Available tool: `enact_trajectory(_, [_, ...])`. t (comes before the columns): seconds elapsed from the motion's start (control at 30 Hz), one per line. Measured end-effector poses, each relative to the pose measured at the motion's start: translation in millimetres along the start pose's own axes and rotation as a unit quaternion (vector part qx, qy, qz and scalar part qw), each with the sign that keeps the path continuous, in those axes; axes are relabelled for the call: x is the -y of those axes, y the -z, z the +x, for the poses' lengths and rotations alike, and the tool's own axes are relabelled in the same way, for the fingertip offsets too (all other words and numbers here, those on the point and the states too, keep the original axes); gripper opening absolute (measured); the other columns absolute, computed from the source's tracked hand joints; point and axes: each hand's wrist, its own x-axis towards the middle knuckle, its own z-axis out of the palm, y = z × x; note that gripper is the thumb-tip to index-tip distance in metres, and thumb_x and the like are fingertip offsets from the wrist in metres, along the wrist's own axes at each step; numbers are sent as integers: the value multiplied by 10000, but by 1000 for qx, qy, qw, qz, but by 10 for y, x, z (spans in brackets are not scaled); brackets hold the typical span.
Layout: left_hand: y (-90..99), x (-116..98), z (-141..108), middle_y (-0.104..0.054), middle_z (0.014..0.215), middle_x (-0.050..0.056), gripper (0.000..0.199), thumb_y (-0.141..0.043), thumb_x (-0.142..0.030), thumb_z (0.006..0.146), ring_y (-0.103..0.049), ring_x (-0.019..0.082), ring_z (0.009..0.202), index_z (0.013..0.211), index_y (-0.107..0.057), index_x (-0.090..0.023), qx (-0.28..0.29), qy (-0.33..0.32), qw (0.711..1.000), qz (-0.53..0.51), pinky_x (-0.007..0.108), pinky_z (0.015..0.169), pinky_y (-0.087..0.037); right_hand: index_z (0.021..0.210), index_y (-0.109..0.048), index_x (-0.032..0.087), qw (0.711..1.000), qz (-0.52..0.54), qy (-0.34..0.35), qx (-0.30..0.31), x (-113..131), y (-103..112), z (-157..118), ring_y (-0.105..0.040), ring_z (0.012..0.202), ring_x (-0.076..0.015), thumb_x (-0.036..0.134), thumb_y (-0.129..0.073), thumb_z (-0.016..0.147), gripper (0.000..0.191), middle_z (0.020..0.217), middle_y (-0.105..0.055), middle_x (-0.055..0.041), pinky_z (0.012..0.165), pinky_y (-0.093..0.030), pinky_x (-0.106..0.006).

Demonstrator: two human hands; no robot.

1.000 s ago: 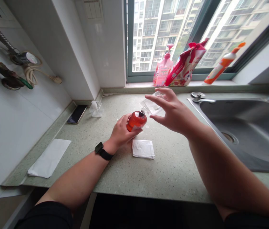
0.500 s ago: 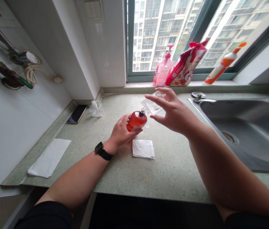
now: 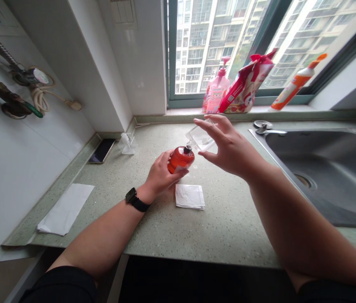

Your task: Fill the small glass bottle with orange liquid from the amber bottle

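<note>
Red bottle [image 3: 178, 161] held over counter [image 3: 228, 231], left hand [image 3: 159, 174] wrapped round its side. Clear bottle [image 3: 200, 138], tilted neck-to-mouth, spanned by wide-set fingers of right hand [image 3: 230, 147]. Both judged stiff, slippery if wet; firm body grip advised.

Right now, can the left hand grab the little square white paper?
Probably not: the left hand is wrapped around the red bottle. The square white paper lies close by on the counter, with nothing on top.
</note>
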Motion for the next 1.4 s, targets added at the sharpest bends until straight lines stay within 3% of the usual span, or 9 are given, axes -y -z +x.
enact_trajectory(1.4, [-2, 13, 1, -724, 1311, 128, 671, -851, -573, 881, -718, 304, 1156, 1395, -567, -249, 1, 2, 1000, 3, 494, 1012, -590, 1679, -337, 380, 1000, -1, 22, -8, 54, -17, 21, -489, 1513, -419, 177, -686, 892, 884, 1656, -441, -131, 1179, -519, -669])
